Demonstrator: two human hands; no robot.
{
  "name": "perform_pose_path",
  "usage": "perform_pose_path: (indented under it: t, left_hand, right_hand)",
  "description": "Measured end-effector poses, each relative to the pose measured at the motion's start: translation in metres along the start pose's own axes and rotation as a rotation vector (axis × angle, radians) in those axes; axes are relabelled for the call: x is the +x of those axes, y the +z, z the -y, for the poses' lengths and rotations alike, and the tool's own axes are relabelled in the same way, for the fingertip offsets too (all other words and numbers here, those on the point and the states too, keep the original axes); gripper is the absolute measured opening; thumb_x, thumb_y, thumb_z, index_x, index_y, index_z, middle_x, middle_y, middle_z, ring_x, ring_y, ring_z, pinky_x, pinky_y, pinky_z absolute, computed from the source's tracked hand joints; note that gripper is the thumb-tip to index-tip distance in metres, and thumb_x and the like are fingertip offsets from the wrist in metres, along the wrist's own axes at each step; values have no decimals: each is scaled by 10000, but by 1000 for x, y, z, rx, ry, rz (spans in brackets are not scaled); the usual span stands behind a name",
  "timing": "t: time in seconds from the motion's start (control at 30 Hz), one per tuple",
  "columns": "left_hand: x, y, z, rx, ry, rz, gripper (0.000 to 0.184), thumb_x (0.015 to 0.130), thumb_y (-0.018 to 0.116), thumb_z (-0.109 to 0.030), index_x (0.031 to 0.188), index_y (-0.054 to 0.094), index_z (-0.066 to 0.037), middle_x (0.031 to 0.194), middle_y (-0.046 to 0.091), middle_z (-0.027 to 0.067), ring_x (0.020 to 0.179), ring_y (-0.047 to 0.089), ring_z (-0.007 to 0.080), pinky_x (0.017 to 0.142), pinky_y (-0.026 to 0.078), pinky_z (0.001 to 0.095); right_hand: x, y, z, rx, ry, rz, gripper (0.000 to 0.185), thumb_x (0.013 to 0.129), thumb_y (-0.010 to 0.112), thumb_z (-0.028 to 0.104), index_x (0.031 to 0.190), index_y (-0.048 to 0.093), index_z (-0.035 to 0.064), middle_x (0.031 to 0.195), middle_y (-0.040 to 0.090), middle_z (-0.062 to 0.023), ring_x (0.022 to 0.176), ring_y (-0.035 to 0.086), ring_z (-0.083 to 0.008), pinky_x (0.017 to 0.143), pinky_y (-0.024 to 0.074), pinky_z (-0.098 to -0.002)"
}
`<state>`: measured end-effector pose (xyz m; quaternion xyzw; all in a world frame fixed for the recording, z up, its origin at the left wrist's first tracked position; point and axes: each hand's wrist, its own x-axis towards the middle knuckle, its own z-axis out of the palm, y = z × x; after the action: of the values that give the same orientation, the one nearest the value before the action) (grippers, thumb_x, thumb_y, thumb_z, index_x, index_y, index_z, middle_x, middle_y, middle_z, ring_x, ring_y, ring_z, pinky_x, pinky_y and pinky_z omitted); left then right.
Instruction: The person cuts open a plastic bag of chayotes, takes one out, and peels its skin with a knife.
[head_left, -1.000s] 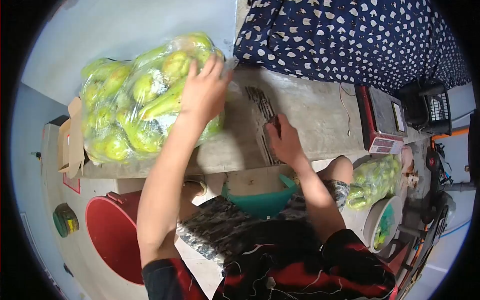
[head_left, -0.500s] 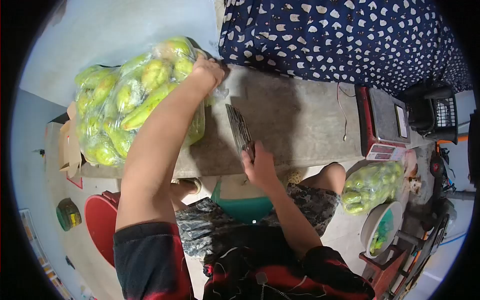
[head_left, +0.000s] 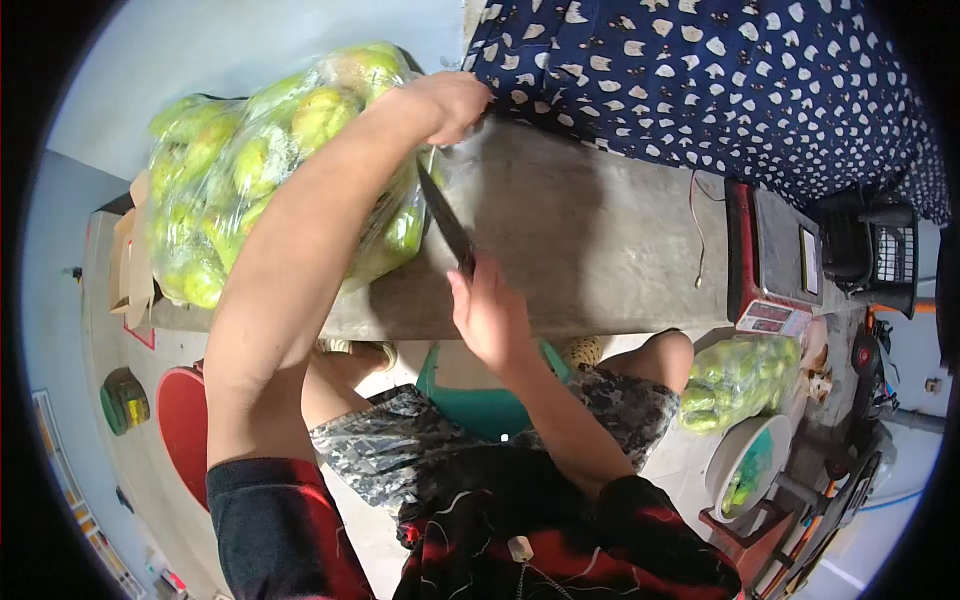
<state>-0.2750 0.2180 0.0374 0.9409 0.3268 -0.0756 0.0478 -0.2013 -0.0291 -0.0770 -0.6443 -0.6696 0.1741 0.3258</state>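
Note:
A large clear plastic bag [head_left: 250,165] full of green fruit that look like mangoes sits on the left of the grey concrete slab. My left hand [head_left: 452,106] is closed at the bag's upper right edge, pulling up a bit of its plastic; the fingertips are mostly hidden. My right hand [head_left: 490,315] grips a dark-bladed knife [head_left: 447,220] by its handle. The blade points up and left, its tip close to the bag's right side under my left hand.
A red and silver scale [head_left: 780,245] stands at the slab's right end, with a thin cable beside it. Navy patterned cloth [head_left: 680,70] hangs along the back. On the floor are another fruit bag [head_left: 735,385], a white basin [head_left: 720,470] and a red tub [head_left: 180,430].
My left hand has moved up and right, drawing on the bag's plastic. The knife in my right hand has shifted left, bringing its tip to the bag's side.

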Motion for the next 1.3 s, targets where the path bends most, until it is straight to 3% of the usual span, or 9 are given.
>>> perform_pose_path:
  t: [0.07,0.4,0.73,0.83,0.9,1.0,1.07,1.13,1.3]
  left_hand:
    - [3,-16,-19,15,-170,247,78,729,648,-31,776,707,-15,846,700,197,886,681,354,753,549,417]
    - [4,-7,-19,121,132,-15,114,699,665,-17,794,699,36,829,697,208,893,689,341,763,551,407]
    - [4,-5,-24,57,148,-128,116,688,690,-9,802,712,-6,890,711,176,908,692,323,773,557,394]
    - [-3,-11,-15,130,258,-297,112,687,686,-21,794,717,-10,850,708,171,866,696,317,734,558,390]
    - [-6,-11,-24,57,188,-273,145,680,684,-31,820,715,-12,865,702,169,883,692,309,738,552,395]
    - [-7,-19,-25,142,99,-102,178,666,693,-36,842,699,-9,861,695,169,912,686,308,757,548,403]
    - [-16,-17,-22,89,108,-139,161,661,694,-33,819,693,-8,852,697,171,881,691,320,742,551,395]
    - [-18,-12,-24,74,224,-397,108,660,691,-25,766,705,-12,811,696,176,838,695,332,709,557,387]
    - [-16,-15,-19,83,181,-283,86,660,710,-40,742,704,-13,807,692,186,849,695,330,724,559,387]
  right_hand:
    - [18,13,4,-44,40,-58,294,959,570,235,1114,478,3,906,637,-215,698,657,-397,561,540,-474]
    - [93,63,14,111,8,-241,279,961,521,136,1162,422,-29,875,620,-273,704,619,-478,605,479,-564]
    - [96,49,-1,50,-76,-134,207,957,510,108,1043,374,-20,864,614,-302,713,626,-483,578,512,-558]
    - [97,51,-6,-18,20,-49,193,946,516,80,1028,372,-20,866,612,-317,718,634,-469,593,522,-553]
    - [92,46,0,-102,0,-44,181,930,544,40,974,392,-49,856,601,-253,663,661,-375,502,557,-426]
    - [101,41,8,-130,-61,-39,184,918,555,23,972,398,-56,841,599,-249,665,667,-361,510,559,-421]
    - [93,42,6,-168,-4,-3,182,914,556,22,965,400,-56,833,597,-248,659,670,-356,513,561,-420]
    - [98,36,14,-203,63,20,179,911,557,20,958,402,-57,825,596,-248,653,672,-352,515,564,-418]
    - [98,39,-5,-205,-9,-26,173,902,556,46,959,413,-32,789,611,-253,636,676,-358,516,564,-423]
